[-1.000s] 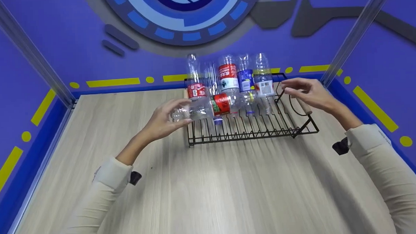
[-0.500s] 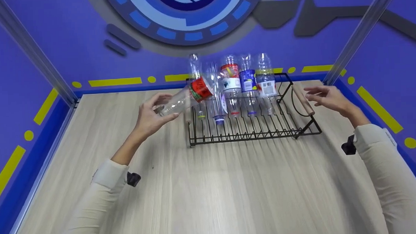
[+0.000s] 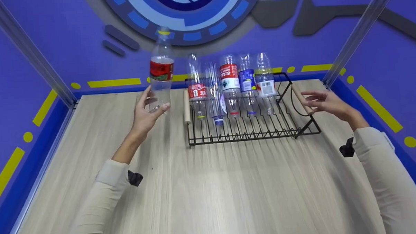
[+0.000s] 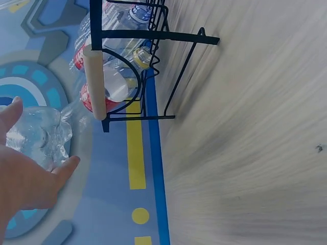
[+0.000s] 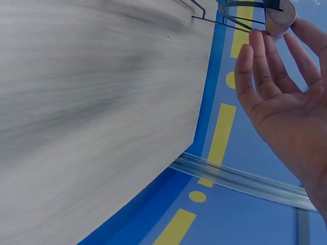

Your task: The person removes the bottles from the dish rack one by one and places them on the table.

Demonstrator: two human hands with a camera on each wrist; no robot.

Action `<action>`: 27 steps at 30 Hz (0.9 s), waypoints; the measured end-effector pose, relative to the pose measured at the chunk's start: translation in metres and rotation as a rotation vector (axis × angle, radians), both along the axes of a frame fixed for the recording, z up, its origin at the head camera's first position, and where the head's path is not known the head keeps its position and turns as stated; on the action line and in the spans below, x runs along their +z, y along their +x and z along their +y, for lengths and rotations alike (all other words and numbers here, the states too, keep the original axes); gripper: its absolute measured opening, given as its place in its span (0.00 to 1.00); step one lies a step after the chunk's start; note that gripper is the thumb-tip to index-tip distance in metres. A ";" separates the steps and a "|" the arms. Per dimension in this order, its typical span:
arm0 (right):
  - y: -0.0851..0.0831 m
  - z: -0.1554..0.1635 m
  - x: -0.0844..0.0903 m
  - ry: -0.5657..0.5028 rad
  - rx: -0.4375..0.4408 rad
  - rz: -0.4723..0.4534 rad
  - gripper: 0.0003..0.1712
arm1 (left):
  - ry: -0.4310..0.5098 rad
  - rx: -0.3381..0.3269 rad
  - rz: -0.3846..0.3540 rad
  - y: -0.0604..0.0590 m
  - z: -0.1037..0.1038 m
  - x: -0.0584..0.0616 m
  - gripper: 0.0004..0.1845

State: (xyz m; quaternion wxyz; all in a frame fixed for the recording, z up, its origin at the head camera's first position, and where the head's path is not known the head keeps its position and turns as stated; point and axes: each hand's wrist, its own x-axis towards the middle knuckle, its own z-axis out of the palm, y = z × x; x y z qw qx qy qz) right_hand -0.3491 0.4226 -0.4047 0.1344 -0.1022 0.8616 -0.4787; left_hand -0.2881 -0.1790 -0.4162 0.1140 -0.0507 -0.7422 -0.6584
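My left hand holds a clear plastic bottle by its base, fingers and thumb on either side. The bottle stands nearly upright, with a yellow cap on top and a red label; in the left wrist view only the bottle's crinkled clear base shows well. My right hand is at the right wooden handle of a black wire rack. In the right wrist view its loosely bent fingertips lie close around the handle's end.
Several clear bottles lean neck-down in the rack, among them a red-labelled bottle and a blue-labelled bottle. A second wooden handle is on the rack's left side. The rack stands on a wood-grain table before blue printed walls.
My left hand has carried the bottle left off the rack's front and turned it from lying flat to upright, cap up. My right hand moved right, then back in to the handle.
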 end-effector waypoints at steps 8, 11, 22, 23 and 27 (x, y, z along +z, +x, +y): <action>0.001 0.004 -0.003 -0.106 0.088 -0.074 0.33 | 0.034 0.026 -0.041 -0.009 -0.001 -0.010 0.40; 0.002 0.004 -0.004 -0.129 0.066 -0.094 0.34 | 0.032 0.035 -0.033 -0.014 0.000 -0.015 0.38; 0.005 0.001 -0.009 -0.167 0.034 -0.148 0.35 | -0.069 0.123 -0.044 -0.028 0.006 -0.036 0.40; 0.005 0.002 -0.008 -0.165 0.036 -0.153 0.35 | -0.074 0.130 -0.052 -0.030 0.007 -0.039 0.40; 0.005 0.004 -0.004 -0.150 0.055 -0.182 0.36 | -0.059 0.155 -0.077 -0.037 0.012 -0.052 0.39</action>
